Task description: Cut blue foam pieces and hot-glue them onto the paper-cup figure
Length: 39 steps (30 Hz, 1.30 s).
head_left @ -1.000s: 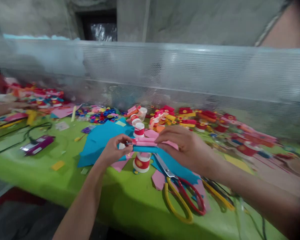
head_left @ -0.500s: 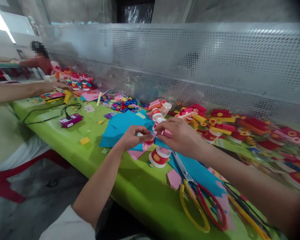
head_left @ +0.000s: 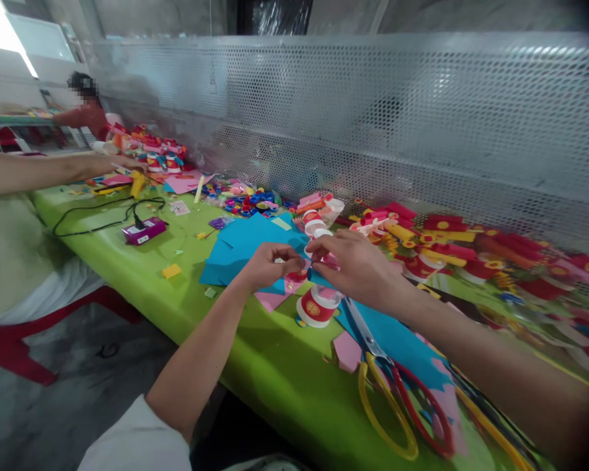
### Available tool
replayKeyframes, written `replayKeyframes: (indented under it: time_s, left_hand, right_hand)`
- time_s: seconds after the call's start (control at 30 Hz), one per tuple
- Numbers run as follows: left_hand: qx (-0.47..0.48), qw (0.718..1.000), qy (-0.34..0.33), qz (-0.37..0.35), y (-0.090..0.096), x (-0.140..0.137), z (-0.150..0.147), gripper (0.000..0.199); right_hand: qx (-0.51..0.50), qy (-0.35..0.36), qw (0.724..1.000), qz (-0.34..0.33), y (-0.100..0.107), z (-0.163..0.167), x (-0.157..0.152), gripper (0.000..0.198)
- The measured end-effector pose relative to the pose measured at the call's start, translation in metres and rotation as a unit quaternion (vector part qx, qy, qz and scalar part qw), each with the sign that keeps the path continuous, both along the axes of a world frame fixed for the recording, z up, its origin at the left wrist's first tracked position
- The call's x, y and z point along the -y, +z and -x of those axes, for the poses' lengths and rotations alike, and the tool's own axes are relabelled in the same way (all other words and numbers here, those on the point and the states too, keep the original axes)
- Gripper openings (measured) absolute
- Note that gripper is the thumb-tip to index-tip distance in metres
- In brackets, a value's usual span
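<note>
My left hand (head_left: 276, 267) is closed in a pinch above the blue sheets (head_left: 240, 245), its fingertips close to a small red piece (head_left: 296, 276). Facing it from the right, my right hand (head_left: 348, 267) has thumb and fingers pinched together, nearly meeting the left fingertips. What either pinch holds is too small or hidden to name. Just below the hands, a red and white paper cup (head_left: 318, 307) with a gold emblem stands on the table. Scissors (head_left: 373, 347) with one yellow and one red handle lie beneath my right forearm. Other red and white cups (head_left: 314, 224) stand behind my hands.
A perforated metal screen (head_left: 373, 118) runs along the back of the green table (head_left: 255, 366). Red and yellow paper pieces (head_left: 436, 242) crowd the right. A purple power strip (head_left: 144, 230) with a cable lies left. A co-worker's arm (head_left: 44, 171) reaches in, near a yellow glue gun (head_left: 137, 183).
The camera view has shifted slightly, so the table and its things appear a little further right. Both hands stay close together in nearly the same pinching pose.
</note>
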<state>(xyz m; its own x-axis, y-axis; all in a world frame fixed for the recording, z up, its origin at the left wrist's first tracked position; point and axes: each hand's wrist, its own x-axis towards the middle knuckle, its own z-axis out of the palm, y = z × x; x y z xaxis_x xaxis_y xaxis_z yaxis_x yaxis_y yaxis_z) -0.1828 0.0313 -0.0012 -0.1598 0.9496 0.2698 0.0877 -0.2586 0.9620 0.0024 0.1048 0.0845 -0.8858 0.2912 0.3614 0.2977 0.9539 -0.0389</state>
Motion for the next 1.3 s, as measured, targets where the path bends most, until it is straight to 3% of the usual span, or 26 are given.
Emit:
replayKeyframes:
  time_s: [0.27,0.6,0.83,1.0,1.1,1.3]
  left_hand:
    - [-0.042,0.998,-0.032,-0.031,-0.001,0.0,-0.003,0.041]
    - [0.004,0.998,-0.052,-0.027,-0.007,-0.004,-0.002,0.035]
    - [0.005,0.998,-0.05,-0.026,-0.005,-0.004,-0.004,0.034]
    - [0.009,0.999,-0.042,-0.014,-0.004,-0.003,-0.002,0.031]
    - [-0.004,0.999,-0.047,-0.016,-0.003,-0.002,-0.002,0.029]
    - [-0.039,0.999,-0.019,-0.014,0.001,0.001,-0.005,0.024]
  right_hand:
    - [-0.002,0.009,1.0,-0.014,-0.002,0.0,-0.001,0.021]
    - [0.0,0.016,0.999,-0.044,-0.005,0.003,0.001,0.018]
    - [0.025,0.007,0.999,-0.028,-0.003,0.003,0.001,0.019]
    - [0.0,-0.001,1.0,0.0,0.012,-0.001,0.001,0.025]
    - [-0.045,-0.01,0.998,0.049,0.026,-0.009,-0.001,0.028]
    - [-0.075,-0.088,0.983,0.141,0.035,-0.045,-0.019,0.027]
